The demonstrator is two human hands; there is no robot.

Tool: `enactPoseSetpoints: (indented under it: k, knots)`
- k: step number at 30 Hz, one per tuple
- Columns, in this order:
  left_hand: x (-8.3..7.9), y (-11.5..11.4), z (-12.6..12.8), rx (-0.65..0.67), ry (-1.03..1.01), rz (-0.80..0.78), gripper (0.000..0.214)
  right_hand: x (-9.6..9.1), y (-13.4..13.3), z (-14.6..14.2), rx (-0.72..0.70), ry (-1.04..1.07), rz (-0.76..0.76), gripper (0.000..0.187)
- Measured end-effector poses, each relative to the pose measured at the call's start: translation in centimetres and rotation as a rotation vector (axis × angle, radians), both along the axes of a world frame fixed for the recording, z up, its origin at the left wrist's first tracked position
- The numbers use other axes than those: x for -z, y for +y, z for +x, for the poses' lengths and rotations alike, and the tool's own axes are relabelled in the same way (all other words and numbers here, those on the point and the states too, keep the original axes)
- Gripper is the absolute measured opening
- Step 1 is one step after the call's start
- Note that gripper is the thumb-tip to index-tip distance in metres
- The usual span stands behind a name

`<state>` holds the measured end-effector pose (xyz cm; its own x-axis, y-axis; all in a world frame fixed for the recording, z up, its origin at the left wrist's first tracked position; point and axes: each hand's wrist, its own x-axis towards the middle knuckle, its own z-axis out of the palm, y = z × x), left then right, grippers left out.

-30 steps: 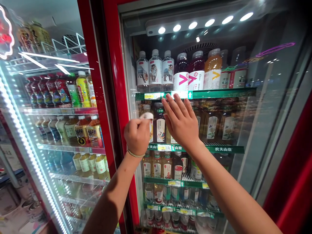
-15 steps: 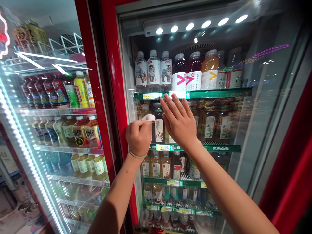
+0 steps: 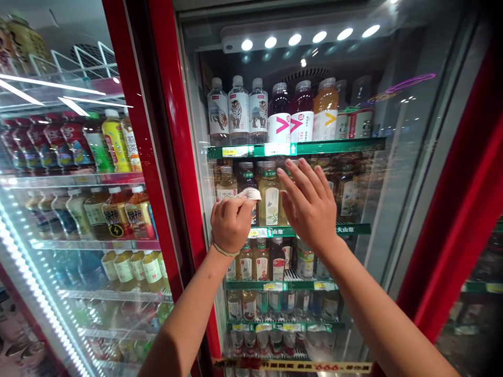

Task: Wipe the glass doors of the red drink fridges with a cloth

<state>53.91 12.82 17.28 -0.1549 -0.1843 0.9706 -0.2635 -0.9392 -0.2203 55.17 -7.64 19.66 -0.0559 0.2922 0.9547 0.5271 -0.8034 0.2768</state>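
Observation:
My left hand point(image 3: 231, 222) is closed around a folded white cloth point(image 3: 250, 194), part of which sticks out past the fingers. It is in front of the glass door point(image 3: 353, 73) of a drinks cooler, over the second shelf's tea bottles. My right hand point(image 3: 312, 207) is open with nothing in it, its fingers spread and pointing up, just to the right of a pale yellow tea bottle point(image 3: 270, 196). Its fingertips are just below the green shelf strip point(image 3: 334, 147). Whether the palm touches the glass cannot be told.
The door's red frame point(image 3: 167, 104) runs down left of my hands, with another red edge point(image 3: 436, 235) at right. Behind the glass, several shelves hold bottles, including tiger-label bottles point(image 3: 238, 112). A second lit cooler with drinks point(image 3: 123, 212) stands at left.
Both hands have shifted right across the door, the cloth moving with my left hand. My right fingertips have dropped below the green strip. The view has turned slightly right.

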Motion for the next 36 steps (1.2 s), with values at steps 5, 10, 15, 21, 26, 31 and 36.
enactPoseSetpoints:
  k: [5,10,15,21,26,31,36]
  knots:
    - [-0.7,-0.2,0.0,-0.018,-0.094,-0.127,0.011,4.2,-3.4,-0.1,0.083,0.016,0.094,0.076]
    - [-0.7,-2.2,0.0,-0.013,-0.06,0.053,0.007,6.9,-4.7,0.8,0.148,0.044,0.139,0.079]
    - [0.1,-4.2,0.1,0.028,-0.046,-0.067,0.008,7.1,-6.3,1.1,0.196,0.08,0.123,0.077]
    - [1.1,-6.3,0.3,-0.021,-0.062,-0.05,0.014,6.6,-8.2,1.5,0.156,0.096,0.019,0.079]
    - [1.5,-7.9,0.6,-0.06,-0.045,-0.106,0.013,6.2,-10.5,1.3,0.086,0.089,-0.012,0.078]
    - [1.9,-9.6,1.0,-0.048,-0.045,-0.087,0.016,6.1,-12.9,1.3,0.058,0.096,0.033,0.073]
    - [1.7,-11.1,-0.8,0.014,0.147,-0.152,0.026,6.5,-12.1,1.4,-0.048,0.055,-0.011,0.073]
